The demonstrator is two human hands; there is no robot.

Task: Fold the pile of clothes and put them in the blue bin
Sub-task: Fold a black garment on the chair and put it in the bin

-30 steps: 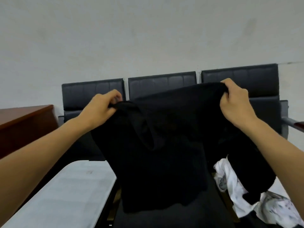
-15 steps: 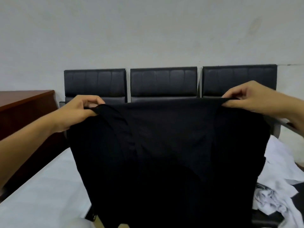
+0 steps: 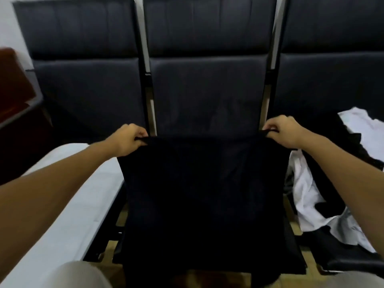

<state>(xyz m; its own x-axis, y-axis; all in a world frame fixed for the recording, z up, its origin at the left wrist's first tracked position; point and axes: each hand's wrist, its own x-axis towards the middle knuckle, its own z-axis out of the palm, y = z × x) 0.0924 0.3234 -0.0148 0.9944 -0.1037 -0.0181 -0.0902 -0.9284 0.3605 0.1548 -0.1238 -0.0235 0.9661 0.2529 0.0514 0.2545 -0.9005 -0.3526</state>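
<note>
Your left hand (image 3: 127, 138) and right hand (image 3: 284, 133) each pinch a far corner of the black garment (image 3: 203, 194), spread over the middle chair seat (image 3: 207, 96). It probably lies flat; if one corner slips, it will wrinkle.

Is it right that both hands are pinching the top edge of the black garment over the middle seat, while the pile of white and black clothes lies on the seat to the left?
Not quite. The left hand and right hand do pinch the black garment over the middle seat, but the head view shows the clothes pile on the seat to the right, not the left.
</note>
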